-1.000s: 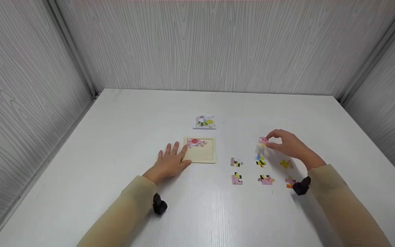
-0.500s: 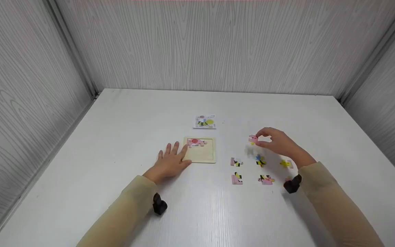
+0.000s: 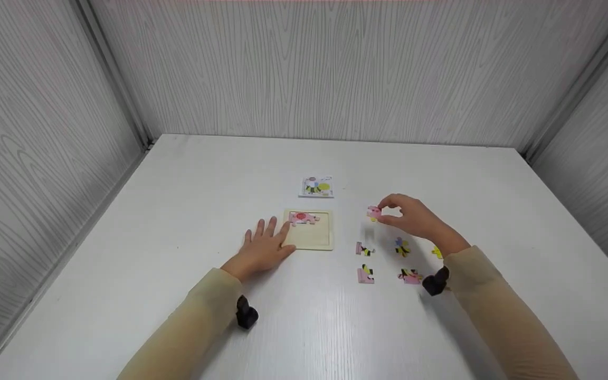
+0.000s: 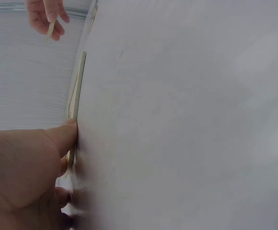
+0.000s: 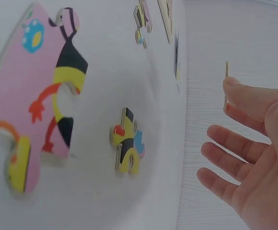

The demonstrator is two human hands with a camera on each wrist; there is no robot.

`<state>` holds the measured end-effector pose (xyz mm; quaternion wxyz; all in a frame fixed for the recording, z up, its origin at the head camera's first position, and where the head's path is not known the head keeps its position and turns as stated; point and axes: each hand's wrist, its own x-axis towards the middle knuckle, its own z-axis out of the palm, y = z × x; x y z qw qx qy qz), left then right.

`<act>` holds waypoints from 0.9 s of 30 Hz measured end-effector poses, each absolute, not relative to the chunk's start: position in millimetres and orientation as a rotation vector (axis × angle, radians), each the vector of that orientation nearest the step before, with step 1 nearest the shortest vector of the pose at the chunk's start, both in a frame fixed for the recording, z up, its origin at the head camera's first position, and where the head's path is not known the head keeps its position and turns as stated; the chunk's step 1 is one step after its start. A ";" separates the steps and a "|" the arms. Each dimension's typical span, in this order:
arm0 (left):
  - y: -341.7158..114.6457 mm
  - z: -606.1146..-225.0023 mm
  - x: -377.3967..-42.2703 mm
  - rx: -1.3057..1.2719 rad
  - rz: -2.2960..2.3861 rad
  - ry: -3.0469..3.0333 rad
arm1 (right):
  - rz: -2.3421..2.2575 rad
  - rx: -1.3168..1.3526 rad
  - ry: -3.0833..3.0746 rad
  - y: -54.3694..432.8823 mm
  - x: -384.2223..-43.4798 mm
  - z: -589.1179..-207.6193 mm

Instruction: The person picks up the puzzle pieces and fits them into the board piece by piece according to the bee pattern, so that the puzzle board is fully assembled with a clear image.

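Observation:
My left hand (image 3: 264,250) lies spread at the left side of a shallow wooden puzzle tray (image 3: 331,232). Its thumb and index finger touch the rim, and in the left wrist view the thumb rests against the tray's edge (image 4: 80,81). Pink puzzle pieces (image 3: 303,218) sit along the tray's top inside, one with a red round shape. Held above the table to the right of the tray is a pink puzzle piece (image 3: 373,212), pinched between the thumb and index finger of my right hand (image 3: 412,217). The right wrist view shows that piece (image 5: 226,69) edge-on, the other fingers loose.
Several loose puzzle pieces lie right of the tray, among them a pink one (image 3: 366,275), a yellow-black one (image 3: 402,247) and a pink-black one (image 3: 410,276). A flat picture card (image 3: 316,187) with a bee lies behind the tray. Panels enclose the table.
My right hand has moved left toward the tray, carrying the pinched pink puzzle piece. The left hand stays at the tray's side.

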<state>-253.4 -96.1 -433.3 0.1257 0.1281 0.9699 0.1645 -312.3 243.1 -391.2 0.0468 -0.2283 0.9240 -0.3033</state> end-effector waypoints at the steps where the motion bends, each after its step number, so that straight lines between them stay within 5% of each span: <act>1: -96.1 -433.1 -253.3 0.372 0.478 2.824 | -0.929 -0.701 2.817 240.8 -312.5 -391.6; 27: -95.6 -435.5 -254.8 0.359 0.482 2.824 | -0.824 -0.686 2.797 189.2 -317.5 -397.9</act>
